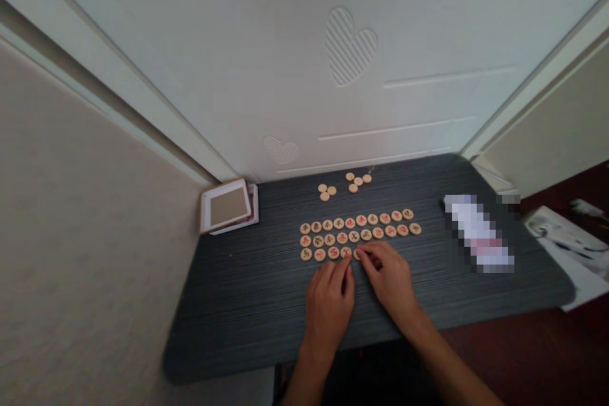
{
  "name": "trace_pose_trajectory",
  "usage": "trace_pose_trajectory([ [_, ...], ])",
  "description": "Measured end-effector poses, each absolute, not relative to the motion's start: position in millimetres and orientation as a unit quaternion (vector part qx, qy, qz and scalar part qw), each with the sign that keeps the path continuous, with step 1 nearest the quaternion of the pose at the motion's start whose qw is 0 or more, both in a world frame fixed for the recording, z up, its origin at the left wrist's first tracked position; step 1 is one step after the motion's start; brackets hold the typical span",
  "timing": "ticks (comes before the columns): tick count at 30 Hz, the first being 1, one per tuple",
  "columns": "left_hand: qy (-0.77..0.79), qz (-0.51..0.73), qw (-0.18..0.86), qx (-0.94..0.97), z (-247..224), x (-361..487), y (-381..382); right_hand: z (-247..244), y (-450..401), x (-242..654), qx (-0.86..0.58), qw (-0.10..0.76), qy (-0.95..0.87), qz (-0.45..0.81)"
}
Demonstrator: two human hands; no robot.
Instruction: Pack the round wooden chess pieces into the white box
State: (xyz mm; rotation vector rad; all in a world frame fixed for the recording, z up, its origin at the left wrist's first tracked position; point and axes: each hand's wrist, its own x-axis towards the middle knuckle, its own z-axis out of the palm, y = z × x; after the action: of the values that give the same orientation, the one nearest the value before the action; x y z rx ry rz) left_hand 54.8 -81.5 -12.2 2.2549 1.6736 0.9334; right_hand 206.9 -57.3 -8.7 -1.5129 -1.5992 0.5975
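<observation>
Round wooden pieces with red or black characters lie in three rows on the dark table (247, 311). The top row (361, 220) and middle row (353, 236) are longer than the bottom row (320, 254). My left hand (329, 298) has its fingertips at a red-marked piece (346, 253) in the bottom row. My right hand (387, 273) has thumb and fingers together on the piece at that row's right end, mostly covered by the fingertips. Behind the rows lie two loose groups of plain-faced pieces, one at the left (324, 196) and one at the right (358, 181).
Stacked shallow box parts (226, 206) sit at the table's back left corner. A blurred-out object (480, 235) lies on the right side. The white panel with hearts (285, 63) rises behind the table. White items (571, 241) are beyond the right edge.
</observation>
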Motion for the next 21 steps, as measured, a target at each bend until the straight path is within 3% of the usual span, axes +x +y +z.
trace_pose_trajectory([
  [21,0.562,0.323,0.113,0.753,-14,53,-79,-25,-78,211,-0.570,0.394,-0.702,0.167],
])
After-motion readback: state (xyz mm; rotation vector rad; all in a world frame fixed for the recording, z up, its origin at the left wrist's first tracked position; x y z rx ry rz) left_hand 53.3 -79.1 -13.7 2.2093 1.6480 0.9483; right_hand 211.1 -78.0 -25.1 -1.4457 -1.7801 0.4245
